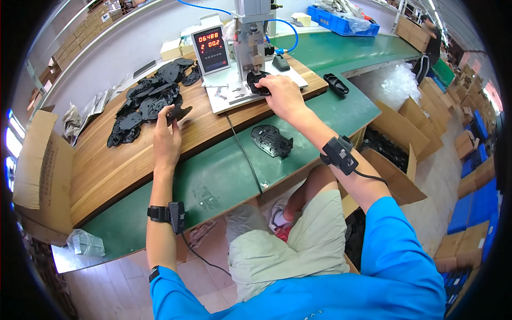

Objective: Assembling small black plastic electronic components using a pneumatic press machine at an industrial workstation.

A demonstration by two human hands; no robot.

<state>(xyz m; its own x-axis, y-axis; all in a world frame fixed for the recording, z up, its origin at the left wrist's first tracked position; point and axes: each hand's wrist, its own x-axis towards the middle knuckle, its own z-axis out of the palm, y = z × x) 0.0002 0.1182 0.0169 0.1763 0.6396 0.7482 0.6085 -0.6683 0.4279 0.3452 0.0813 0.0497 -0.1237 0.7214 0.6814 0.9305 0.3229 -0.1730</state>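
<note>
My left hand (168, 140) pinches a curved black plastic mouse base (180, 113) above the wooden board, beside the pile. My right hand (284, 95) has its fingers on another black mouse base (256, 84), which lies on the white plate (229, 100) directly under the head of a bench press (253, 48). The fingertips partly cover that piece. To the left of the press spreads a heap of black mouse bases (154, 93). One more black base (272, 141) lies on the green table in front of the board.
A box with a red digital display (211, 48) stands left of the press. Near the board's right end rests a black oval shell (336, 85). A thin black cable (242, 152) crosses the table front. Open cartons (392, 149) stand at right, a blue crate (341, 22) at the back.
</note>
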